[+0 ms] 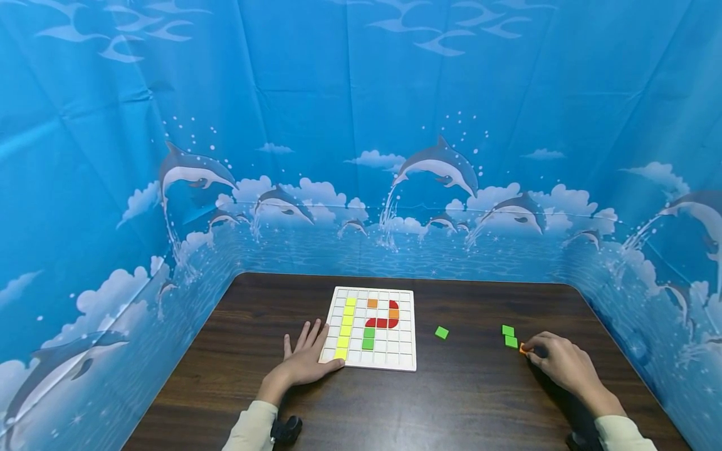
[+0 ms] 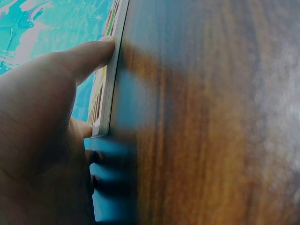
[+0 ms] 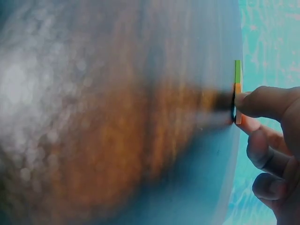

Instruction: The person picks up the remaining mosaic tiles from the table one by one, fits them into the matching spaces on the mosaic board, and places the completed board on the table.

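Left fingers (image 1: 313, 334), spread, touch a white square board (image 1: 403, 360). Right fingers (image 1: 541, 341) pinch a thin orange tile (image 3: 237, 88), perhaps flat, inside the right edge of the brown wooden worktop (image 1: 479, 401).

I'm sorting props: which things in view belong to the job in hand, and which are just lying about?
Likely in the job:
white grid board, touched by left hand
laid tiles
orange tile, pinched by right hand
three loose green tiles

Just around:
dolphin backdrop
dark table
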Demonstrator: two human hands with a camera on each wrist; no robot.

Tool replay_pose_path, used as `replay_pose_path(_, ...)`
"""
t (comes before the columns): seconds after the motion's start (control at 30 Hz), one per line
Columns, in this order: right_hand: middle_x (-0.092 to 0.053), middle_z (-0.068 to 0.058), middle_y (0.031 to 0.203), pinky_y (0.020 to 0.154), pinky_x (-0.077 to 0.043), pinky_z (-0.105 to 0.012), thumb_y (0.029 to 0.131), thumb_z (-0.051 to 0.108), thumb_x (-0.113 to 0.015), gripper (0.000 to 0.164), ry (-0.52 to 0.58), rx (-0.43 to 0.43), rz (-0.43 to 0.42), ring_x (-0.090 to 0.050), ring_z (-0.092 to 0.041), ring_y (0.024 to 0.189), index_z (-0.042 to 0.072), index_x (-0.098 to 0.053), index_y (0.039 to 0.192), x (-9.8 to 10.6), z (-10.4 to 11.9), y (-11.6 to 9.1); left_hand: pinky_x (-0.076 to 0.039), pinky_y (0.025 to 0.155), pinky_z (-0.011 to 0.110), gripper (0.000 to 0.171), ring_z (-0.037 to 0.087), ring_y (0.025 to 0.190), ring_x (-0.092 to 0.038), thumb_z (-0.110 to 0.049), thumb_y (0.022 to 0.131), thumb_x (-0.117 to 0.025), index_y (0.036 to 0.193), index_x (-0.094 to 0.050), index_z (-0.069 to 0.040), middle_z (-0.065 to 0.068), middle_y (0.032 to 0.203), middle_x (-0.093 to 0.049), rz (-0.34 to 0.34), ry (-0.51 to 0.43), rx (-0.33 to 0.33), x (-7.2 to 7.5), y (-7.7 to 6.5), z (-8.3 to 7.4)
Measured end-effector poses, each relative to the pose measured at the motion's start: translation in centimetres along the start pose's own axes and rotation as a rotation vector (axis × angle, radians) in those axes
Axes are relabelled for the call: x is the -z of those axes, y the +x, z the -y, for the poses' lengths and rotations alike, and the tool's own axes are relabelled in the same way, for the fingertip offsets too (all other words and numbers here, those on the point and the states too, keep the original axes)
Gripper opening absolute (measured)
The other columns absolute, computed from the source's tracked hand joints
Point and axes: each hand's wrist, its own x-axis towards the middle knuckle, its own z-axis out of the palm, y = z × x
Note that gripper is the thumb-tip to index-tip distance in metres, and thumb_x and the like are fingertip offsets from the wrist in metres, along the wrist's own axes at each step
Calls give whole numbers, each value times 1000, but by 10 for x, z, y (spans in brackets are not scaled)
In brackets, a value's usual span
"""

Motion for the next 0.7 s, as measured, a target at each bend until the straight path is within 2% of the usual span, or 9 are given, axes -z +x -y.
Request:
replay_pose_path(0.27,-79,-10,110,57,-54,-42,89,16,-85,11,-5,-27,-8,-73,-26,80,18,-84,99,1,3,0,21,117,80,107,43,167,4,-76,94,-60,172,-21,-14,17,180,-8,9,1,8,6,-5,-8)
replay_pose_path(0.5,-79,-9,110,59,-55,-43,89,17,-85,11,2,-17,-28,-74,-26,82,19,-84,99,2,10,2,17,122,77,109,37,168,4,-79,92,-61,173,-18,-19,9,182,-5,9,52,56,-7,7,8)
replay_pose_path(0.7,-78,-11,113,57,-52,-39,89,16,-85,12,14,12,-50,-73,-27,84,19,-83,100,3,19,3,18,121,77,110,39,168,4,-79,92,-60,173,-18,-17,12,181,-7,13,24,52,-1,1,-1)
